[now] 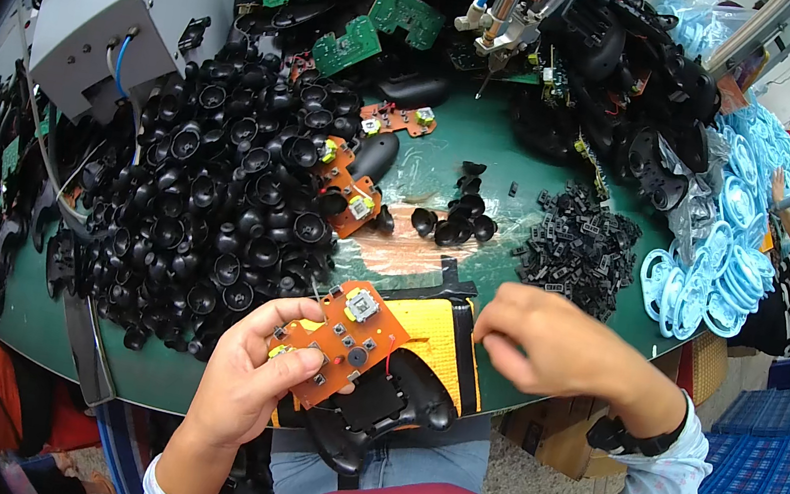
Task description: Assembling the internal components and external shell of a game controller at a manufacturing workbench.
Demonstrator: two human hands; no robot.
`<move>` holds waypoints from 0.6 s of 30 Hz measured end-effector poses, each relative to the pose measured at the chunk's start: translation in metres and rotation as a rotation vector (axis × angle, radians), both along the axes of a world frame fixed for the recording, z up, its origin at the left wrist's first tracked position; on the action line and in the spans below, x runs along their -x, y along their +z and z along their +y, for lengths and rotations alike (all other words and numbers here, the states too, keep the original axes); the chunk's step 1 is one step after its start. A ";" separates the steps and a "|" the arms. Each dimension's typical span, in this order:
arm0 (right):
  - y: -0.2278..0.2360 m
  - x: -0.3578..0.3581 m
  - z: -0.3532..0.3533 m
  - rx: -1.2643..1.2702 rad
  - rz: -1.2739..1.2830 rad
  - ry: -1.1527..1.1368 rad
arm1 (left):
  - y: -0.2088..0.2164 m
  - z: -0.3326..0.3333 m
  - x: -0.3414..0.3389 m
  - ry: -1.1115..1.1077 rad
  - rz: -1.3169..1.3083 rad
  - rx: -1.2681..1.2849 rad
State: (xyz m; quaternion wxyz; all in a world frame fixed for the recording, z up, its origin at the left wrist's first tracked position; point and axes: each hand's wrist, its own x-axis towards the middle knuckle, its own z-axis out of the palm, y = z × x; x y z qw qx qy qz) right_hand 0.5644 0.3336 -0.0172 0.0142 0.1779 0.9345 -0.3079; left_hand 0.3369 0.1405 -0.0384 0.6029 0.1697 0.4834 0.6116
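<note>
My left hand point(242, 367) is closed on an orange circuit board point(383, 331), with the thumb across its face. A grey square part and several small buttons sit on that board. Beneath it, partly covered, lies a black game controller shell point(431, 389) on a yellow pad point(439, 326) at the table's front edge. My right hand point(553, 342) hovers by the pad's right side, its fingers curled and pressed together. Whatever might be between those fingertips is hidden.
Black thumbstick caps point(211, 191) are heaped on the left, small black parts point(582, 248) on the right. Other orange boards point(357, 209) lie ahead. A metal tool point(502, 25) hangs over the far side. A grey box point(124, 17) stands far left; light blue plastic pieces point(718, 282) lie right.
</note>
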 end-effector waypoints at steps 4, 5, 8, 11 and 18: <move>-0.030 0.007 -0.019 -0.092 0.207 -0.118 | -0.001 -0.004 -0.005 0.002 -0.031 0.003; -0.036 0.005 -0.023 -0.092 0.210 -0.116 | -0.001 -0.005 -0.006 0.005 -0.034 0.009; -0.044 -0.001 -0.031 -0.076 0.332 -0.223 | -0.003 -0.012 -0.009 0.036 -0.018 -0.003; -0.037 -0.007 -0.027 0.117 0.383 -0.399 | -0.004 -0.016 -0.007 0.053 -0.010 -0.030; -0.037 0.000 -0.040 0.033 0.268 -0.353 | -0.005 -0.020 -0.008 0.049 -0.003 -0.044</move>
